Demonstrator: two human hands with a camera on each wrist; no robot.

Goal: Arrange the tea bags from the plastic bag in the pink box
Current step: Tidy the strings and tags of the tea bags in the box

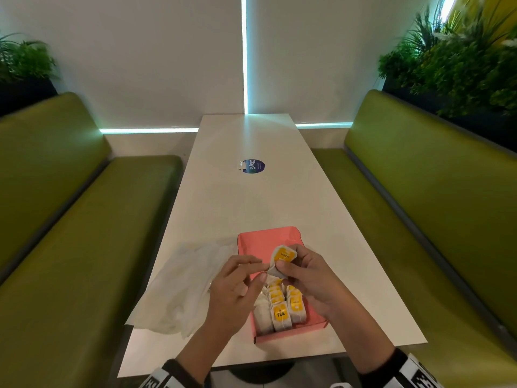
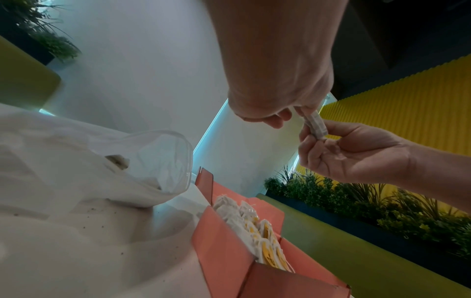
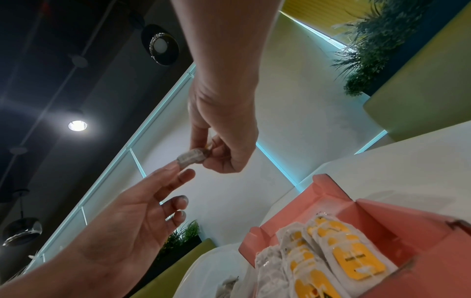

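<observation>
A tea bag (image 1: 284, 254) with a yellow label is held in the air over the middle of the open pink box (image 1: 261, 242). My right hand (image 1: 288, 261) pinches its right side. My left hand (image 1: 262, 268) pinches its lower left corner between thumb and forefinger. In the left wrist view the tea bag (image 2: 316, 125) shows edge-on between both hands. Rows of tea bags (image 1: 281, 312) stand in the near half of the box; the far half is bare. The crumpled white plastic bag (image 1: 181, 289) lies left of the box, touching it, its mouth (image 2: 158, 159) open.
The long white table (image 1: 251, 203) carries a round blue sticker (image 1: 253, 166) farther back. Green benches (image 1: 84, 233) (image 1: 419, 219) run along both sides, with plants (image 1: 461, 65) behind them. The box sits close to the table's near edge.
</observation>
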